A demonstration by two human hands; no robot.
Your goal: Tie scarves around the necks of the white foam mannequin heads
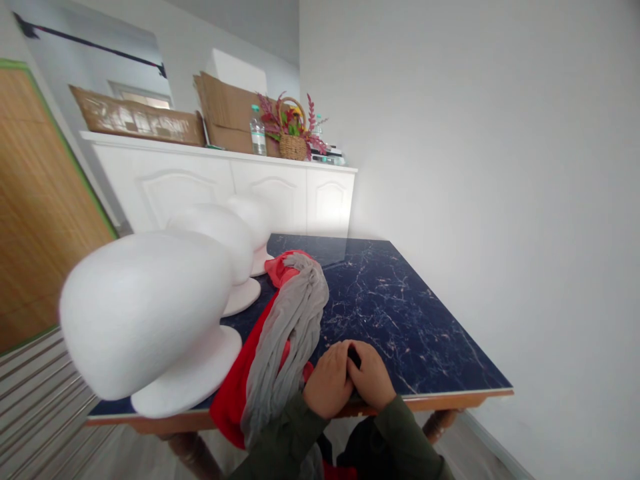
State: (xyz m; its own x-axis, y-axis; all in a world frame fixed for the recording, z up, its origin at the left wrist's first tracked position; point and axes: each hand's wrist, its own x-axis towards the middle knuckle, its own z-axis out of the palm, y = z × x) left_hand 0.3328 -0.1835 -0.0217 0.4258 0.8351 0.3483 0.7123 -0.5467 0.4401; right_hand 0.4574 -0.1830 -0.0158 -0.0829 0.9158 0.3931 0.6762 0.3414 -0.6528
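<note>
My left hand (327, 383) and my right hand (371, 377) rest together at the near edge of a dark blue marble-patterned table (400, 313), fingers curled around a small dark object (353, 355) between them. Just left of my left hand lies a grey scarf (295, 320) draped over a red scarf (235, 393); both hang over the table's front edge. Three white foam mannequin heads stand in a row on the left side of the table: a near one (145, 313), a middle one (220, 233) and a far one (253, 217).
A white sideboard (225, 183) stands behind the table with cardboard boxes (225, 110), a water bottle (257, 133) and a flower basket (293, 137) on top. A wooden door (35, 200) is at the left, a plain white wall at the right.
</note>
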